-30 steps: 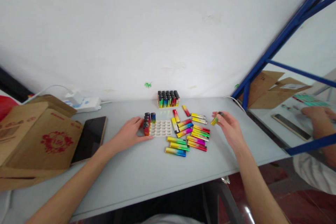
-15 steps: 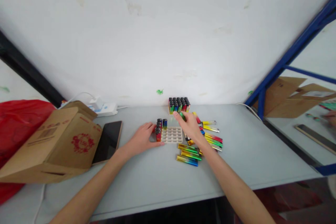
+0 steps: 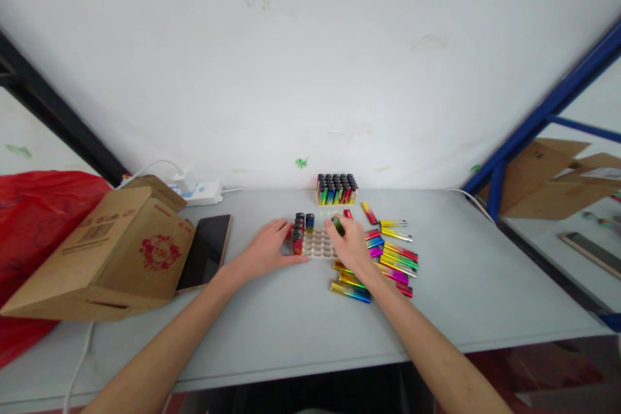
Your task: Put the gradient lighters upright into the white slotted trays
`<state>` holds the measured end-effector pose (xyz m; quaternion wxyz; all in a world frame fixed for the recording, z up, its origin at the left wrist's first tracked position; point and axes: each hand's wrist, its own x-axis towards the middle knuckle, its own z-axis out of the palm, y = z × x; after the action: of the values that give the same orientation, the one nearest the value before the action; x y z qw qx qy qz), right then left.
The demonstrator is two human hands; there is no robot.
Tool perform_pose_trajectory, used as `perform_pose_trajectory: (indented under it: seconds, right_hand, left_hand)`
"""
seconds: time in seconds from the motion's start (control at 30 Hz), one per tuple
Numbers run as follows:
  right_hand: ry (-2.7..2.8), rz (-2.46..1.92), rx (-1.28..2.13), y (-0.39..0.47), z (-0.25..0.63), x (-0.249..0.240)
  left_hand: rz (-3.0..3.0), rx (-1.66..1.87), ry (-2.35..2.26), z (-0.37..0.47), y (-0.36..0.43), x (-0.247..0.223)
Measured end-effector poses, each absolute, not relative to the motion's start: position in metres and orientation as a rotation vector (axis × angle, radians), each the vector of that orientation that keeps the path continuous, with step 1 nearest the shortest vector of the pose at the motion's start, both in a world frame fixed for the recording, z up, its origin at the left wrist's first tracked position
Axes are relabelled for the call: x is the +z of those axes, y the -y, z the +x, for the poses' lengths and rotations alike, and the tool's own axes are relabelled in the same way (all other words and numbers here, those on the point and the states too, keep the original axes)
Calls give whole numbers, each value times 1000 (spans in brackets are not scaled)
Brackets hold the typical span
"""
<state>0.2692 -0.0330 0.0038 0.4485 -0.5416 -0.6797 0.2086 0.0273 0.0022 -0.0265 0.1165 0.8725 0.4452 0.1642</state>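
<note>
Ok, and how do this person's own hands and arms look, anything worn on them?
Left hand and right hand are ungloved. No sleeves cover the visible forearms, and no watch or bracelet shows. Any rings are too small to tell.

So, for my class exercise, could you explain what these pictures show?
There's no machine: these are a person's bare hands, filmed by one head-worn camera looking forward and down. The left hand is spread around the left end of a pale tray, where several lighters stand upright. The right hand grips a dark-topped lighter over the tray's right side. Loose lighters lie to the right on the grey table; a packed block of lighters stands behind. A dark-screened device and cardboard box sit left.
</note>
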Motion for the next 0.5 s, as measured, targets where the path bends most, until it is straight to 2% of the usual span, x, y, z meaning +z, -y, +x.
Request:
perform_pose_trajectory:
  seconds: [0.5]
  right_hand:
    - [1730,-1283,483,32,264,-13]
  left_hand:
    - [2531,559,-1268,26,-3,-28]
